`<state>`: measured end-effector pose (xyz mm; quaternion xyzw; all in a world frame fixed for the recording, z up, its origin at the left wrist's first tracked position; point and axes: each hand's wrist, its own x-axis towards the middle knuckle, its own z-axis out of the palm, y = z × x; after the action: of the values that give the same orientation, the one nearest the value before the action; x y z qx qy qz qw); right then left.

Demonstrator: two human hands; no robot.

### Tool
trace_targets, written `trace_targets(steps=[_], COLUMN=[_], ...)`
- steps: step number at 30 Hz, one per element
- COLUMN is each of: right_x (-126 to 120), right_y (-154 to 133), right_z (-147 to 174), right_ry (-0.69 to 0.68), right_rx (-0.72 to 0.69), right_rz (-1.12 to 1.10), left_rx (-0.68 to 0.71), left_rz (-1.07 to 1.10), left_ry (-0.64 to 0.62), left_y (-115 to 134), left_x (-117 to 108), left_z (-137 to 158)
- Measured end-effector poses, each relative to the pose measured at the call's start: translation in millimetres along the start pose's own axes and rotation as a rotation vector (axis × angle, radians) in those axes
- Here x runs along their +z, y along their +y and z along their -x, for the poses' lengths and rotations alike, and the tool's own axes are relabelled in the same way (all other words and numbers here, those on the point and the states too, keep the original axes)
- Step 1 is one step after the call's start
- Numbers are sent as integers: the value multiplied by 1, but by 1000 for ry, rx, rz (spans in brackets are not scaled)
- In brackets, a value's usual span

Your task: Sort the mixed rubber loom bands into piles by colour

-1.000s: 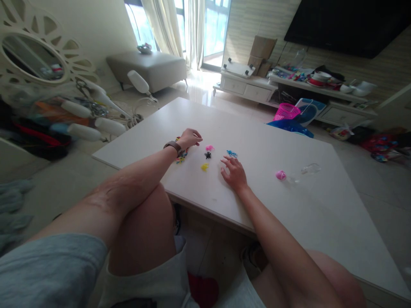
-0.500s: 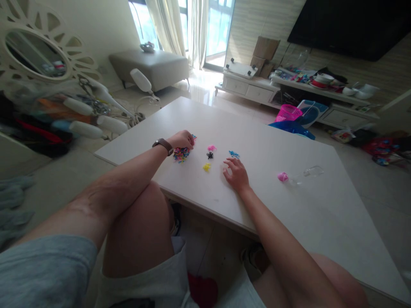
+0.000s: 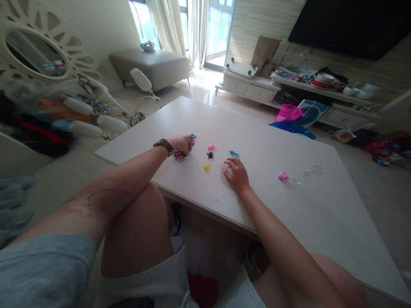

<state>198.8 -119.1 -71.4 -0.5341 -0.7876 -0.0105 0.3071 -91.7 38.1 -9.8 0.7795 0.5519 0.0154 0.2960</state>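
Note:
On the white table [image 3: 282, 205] lies a heap of small multicoloured plastic pieces [image 3: 180, 157], too small to make out their kind. My left hand [image 3: 180, 144], with a watch on the wrist, reaches over this heap, its fingers curled down and closed among the pieces; whatever they pinch is hidden. To the right are small separate piles: pink pieces [image 3: 212, 147], black pieces [image 3: 210, 155] and yellow pieces [image 3: 207, 167]. My right hand [image 3: 236, 174] rests on the tabletop with fingers apart and slightly bent, holding nothing, just below a pile of blue pieces [image 3: 234, 154].
A clear bottle [image 3: 305, 174] lies on its side at the right, with a pink cap-like piece [image 3: 283, 176] by its end. Beyond the table stand a pink basket [image 3: 289, 113] and a TV cabinet [image 3: 247, 89]. A white lamp [image 3: 141, 80] is at the left edge.
My left hand has shifted slightly down within the multicoloured heap and its fingers have curled in, uncovering some pieces at the far side. My right hand has stayed in place.

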Motion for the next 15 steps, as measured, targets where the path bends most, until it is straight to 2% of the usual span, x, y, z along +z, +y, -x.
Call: trace_targets(steps=[5,9,15], right_x=[1,1,0], right_y=[0,0,-2], right_z=[-1,-1,1], right_ry=[5,-2,-3], right_rx=[-6,-1,-2], right_rz=[17,19,14], left_rx=[8,112,309], left_rz=[80,200,289], left_ry=[62,82,25], left_y=[8,21,45], left_x=[-5,-4,16], left_z=[6,11,3])
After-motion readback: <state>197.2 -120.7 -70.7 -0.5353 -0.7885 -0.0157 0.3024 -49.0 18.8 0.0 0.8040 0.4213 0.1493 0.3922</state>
